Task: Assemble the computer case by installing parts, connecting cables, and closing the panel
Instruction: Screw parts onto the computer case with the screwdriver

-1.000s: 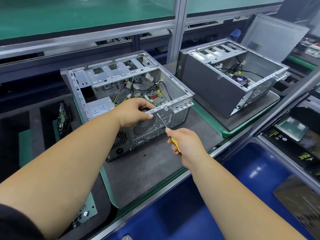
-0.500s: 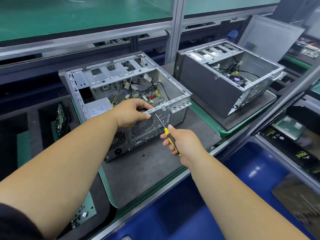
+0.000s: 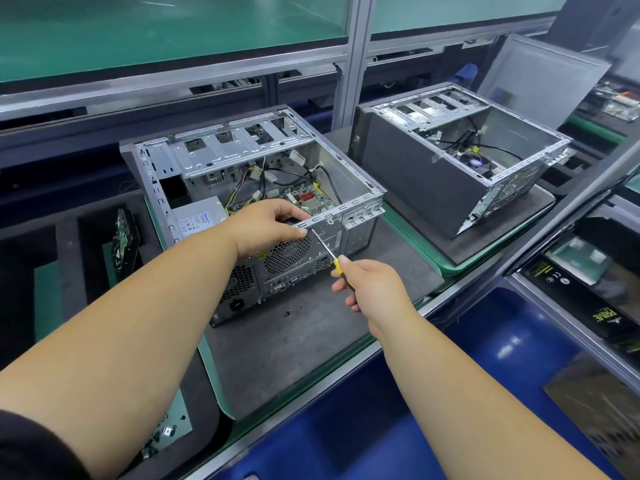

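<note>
An open silver computer case lies on its side on a grey mat, rear panel toward me. Inside are a motherboard, cables and a power supply. My left hand grips the top edge of the rear panel, thumb on the outside. My right hand holds a yellow-and-black screwdriver; its tip touches the rear panel's upper edge beside my left thumb. A small black screw lies on the mat in front of the case.
A second open case lies tilted on another mat to the right, a loose side panel leaning behind it. Black foam trays with circuit boards are at left. Boxed parts sit at right. A blue bin is below the bench edge.
My right hand slid back and slightly lower along the screwdriver, exposing more of the shaft. The tip stayed at the rear panel's edge, and my left hand kept its grip.
</note>
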Demonstrator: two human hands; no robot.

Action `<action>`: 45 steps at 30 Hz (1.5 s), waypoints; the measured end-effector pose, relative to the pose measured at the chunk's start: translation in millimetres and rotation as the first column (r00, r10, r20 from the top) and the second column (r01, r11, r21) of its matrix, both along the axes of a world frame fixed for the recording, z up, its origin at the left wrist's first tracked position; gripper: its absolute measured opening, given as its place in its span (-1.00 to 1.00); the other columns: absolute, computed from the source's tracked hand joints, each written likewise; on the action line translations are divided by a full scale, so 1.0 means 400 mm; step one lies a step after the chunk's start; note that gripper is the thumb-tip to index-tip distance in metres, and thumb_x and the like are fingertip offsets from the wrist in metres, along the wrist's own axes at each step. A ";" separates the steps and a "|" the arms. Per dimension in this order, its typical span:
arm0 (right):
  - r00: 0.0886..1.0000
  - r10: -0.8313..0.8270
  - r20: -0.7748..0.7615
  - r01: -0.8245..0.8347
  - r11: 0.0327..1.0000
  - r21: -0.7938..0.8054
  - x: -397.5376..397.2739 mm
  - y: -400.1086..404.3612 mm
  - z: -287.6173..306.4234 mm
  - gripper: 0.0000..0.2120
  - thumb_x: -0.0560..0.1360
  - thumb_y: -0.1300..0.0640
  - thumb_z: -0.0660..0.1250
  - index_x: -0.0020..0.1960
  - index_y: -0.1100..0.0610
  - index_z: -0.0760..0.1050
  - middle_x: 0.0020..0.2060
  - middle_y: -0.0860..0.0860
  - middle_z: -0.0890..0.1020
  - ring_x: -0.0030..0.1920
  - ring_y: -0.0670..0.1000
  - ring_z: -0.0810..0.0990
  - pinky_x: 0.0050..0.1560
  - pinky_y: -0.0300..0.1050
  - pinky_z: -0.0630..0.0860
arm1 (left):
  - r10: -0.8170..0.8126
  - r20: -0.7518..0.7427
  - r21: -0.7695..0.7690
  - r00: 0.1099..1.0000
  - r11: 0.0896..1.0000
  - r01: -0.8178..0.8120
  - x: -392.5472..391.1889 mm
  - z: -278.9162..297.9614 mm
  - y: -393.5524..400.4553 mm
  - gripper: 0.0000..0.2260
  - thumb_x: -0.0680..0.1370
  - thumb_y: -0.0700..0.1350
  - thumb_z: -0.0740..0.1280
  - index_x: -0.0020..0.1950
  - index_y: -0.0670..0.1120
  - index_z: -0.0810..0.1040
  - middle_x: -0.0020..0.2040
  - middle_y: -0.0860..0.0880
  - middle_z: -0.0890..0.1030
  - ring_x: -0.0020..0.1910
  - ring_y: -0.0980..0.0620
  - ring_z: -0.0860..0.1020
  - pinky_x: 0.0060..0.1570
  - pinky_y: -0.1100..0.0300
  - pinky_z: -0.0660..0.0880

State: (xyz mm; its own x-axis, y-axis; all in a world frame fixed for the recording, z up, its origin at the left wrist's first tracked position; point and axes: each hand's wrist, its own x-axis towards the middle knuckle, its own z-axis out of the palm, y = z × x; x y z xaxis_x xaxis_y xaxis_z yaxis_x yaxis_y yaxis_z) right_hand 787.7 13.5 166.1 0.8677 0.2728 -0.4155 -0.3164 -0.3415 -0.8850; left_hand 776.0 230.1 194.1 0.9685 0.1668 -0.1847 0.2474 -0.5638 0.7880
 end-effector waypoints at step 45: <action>0.999 0.041 -0.030 -0.042 0.998 -0.039 0.001 -0.015 -0.020 -0.75 0.61 -0.07 0.30 -0.11 0.09 0.57 -0.30 0.00 0.61 -0.41 -0.02 0.47 -0.38 -0.17 0.43 | 0.220 0.118 -0.155 0.968 0.967 -0.201 0.008 -0.025 0.010 -0.74 0.53 -0.22 0.34 0.00 0.18 0.58 0.15 0.03 0.61 -0.07 -0.11 0.61 0.08 -0.03 0.54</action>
State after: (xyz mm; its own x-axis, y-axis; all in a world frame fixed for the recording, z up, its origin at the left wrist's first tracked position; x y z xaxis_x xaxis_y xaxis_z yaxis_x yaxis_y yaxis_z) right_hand 788.3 7.4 158.3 0.8436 0.2910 -0.4513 -0.3265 -0.3894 -0.8613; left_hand 779.2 233.9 183.9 0.9318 0.3508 -0.0931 0.2361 -0.3909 0.8896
